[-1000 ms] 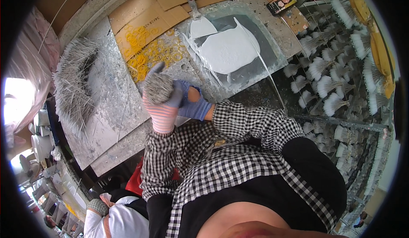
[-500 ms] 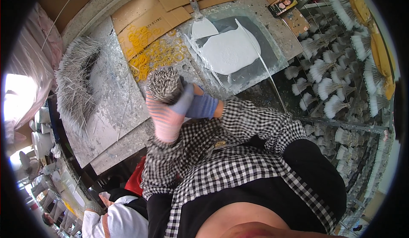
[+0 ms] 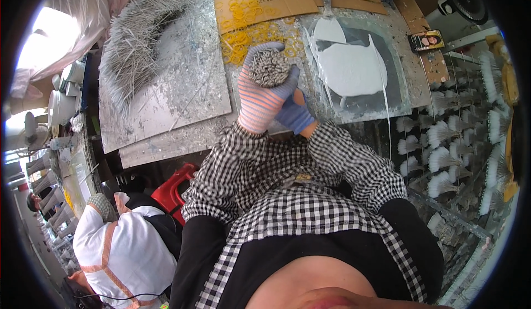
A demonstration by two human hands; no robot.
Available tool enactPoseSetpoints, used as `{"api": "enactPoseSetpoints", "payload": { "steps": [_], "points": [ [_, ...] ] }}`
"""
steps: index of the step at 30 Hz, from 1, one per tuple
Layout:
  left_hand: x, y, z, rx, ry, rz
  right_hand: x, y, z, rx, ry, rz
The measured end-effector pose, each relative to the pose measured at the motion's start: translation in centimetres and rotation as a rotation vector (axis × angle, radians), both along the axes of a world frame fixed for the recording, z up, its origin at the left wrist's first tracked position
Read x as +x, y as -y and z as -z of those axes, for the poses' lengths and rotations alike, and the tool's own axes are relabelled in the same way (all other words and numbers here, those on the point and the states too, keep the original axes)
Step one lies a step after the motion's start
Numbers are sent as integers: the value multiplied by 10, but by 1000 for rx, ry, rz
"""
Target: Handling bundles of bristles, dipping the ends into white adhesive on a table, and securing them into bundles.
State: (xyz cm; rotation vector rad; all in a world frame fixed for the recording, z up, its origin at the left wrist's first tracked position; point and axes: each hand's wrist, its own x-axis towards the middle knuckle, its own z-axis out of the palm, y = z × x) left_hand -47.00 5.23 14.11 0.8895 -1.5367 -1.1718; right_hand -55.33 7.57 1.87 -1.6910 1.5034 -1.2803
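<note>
My left hand (image 3: 259, 103), in a pink-and-grey striped glove, is wrapped round a thick round bundle of thin grey-white strands (image 3: 269, 69). The bundle's end faces up, a packed disc of strand tips. Against its right side my right hand (image 3: 296, 111), in a blue glove, is closed, with its fingers partly hidden behind the left hand and the bundle. Both hands are above the front edge of the worktable. Just beyond them, many yellow rubber bands (image 3: 243, 42) lie scattered over the table and a cardboard sheet (image 3: 265, 13).
Loose strands (image 3: 130, 49) lie in a curved heap on a grey board (image 3: 193, 99) at left. To the right, white paste (image 3: 354, 68) covers a glass sheet (image 3: 399, 82) with a scraper (image 3: 328, 28). A phone (image 3: 426, 40), racks of tufts (image 3: 442, 137), a red stool (image 3: 170, 190) and a co-worker (image 3: 130, 253) surround me.
The view has shifted, so the table and hands sit farther right and higher in the picture. Both hands stay together at the bundle, whose end now faces me more squarely.
</note>
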Motion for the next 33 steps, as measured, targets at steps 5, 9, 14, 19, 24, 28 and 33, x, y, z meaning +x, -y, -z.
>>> {"api": "enactPoseSetpoints", "payload": {
  "steps": [5,9,14,19,24,28,33],
  "points": [
    [5,2,12,-8,92,11,0,-5,29,60,114,14],
    [8,7,13,1,63,33,-7,-6,8,29,68,-7],
    [9,15,18,97,17,113,-11,-3,2,141,70,-29],
    [14,23,27,-9,-49,169,-23,1,15,116,13,-134],
    [13,25,27,-27,4,107,-84,33,-97,12,-380,-351],
    [6,22,37,-41,12,171,-99,64,-215,-567,-712,-399],
    [18,29,90,-494,1185,277,6,61,-197,-452,-550,-655]
  ]
}}
